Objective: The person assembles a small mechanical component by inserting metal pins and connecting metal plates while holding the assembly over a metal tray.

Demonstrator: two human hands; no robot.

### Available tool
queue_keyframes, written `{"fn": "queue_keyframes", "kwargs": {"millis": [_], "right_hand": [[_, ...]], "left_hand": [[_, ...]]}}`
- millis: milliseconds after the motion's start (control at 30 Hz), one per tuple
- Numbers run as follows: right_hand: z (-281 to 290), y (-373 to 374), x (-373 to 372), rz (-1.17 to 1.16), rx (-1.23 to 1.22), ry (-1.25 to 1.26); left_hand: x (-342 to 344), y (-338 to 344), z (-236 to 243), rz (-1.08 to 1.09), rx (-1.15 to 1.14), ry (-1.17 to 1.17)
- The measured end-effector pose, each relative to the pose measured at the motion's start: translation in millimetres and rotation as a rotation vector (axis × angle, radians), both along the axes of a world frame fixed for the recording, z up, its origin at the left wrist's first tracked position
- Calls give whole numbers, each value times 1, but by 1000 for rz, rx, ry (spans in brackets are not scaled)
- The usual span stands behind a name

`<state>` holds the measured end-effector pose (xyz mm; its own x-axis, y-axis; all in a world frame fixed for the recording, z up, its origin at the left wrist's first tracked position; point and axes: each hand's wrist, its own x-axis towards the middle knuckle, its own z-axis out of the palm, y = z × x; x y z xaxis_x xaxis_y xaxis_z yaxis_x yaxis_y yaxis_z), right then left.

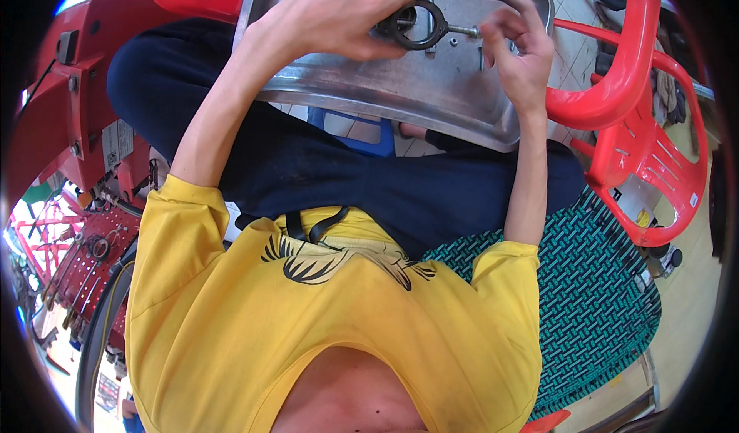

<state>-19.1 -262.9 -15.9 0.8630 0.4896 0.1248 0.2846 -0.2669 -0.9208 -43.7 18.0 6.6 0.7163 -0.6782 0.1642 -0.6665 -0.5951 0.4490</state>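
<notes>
My left hand (pixel 350 17) is closed around a black ring-shaped clamp (pixel 422 26) held above a metal tray (pixel 346 86). A silver bolt (pixel 462 30) sticks out of the clamp's right side. At the bolt's outer end is my right hand (pixel 522 52), with its index finger raised apart and the thumb and other fingers loosely curled. Those fingertips are beside the bolt's end; whether they touch it I cannot tell. Part of the clamp is hidden by my left fingers.
Small nuts (pixel 453 41) and thin metal rods lie in the tray, which rests over my crossed legs. Red plastic chairs (pixel 647 148) stand to the right. A blue stool (pixel 350 129) shows below the tray. Red machinery (pixel 85 86) is close on the left.
</notes>
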Motion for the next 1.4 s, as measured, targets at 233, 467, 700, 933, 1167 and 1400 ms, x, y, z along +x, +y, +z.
{"fn": "queue_keyframes", "kwargs": {"millis": [233, 467, 700, 933, 1167, 1400], "right_hand": [[7, 5, 3, 67, 22, -139], [8, 10, 4, 20, 93, -82], [15, 6, 1, -1, 4, 124], [16, 7, 0, 18, -22, 99], [10, 9, 3, 90, 35, -118], [9, 11, 1, 59, 41, -33]], "left_hand": [[-2, 0, -7, 39, 19, -72], [-5, -1, -15, 112, 14, -101], [-7, -1, -16, 104, 0, -113], [-5, 0, -18, 108, 3, -122], [-6, 0, -20, 115, 13, -125], [-6, 0, -19, 123, 48, -91]]}}
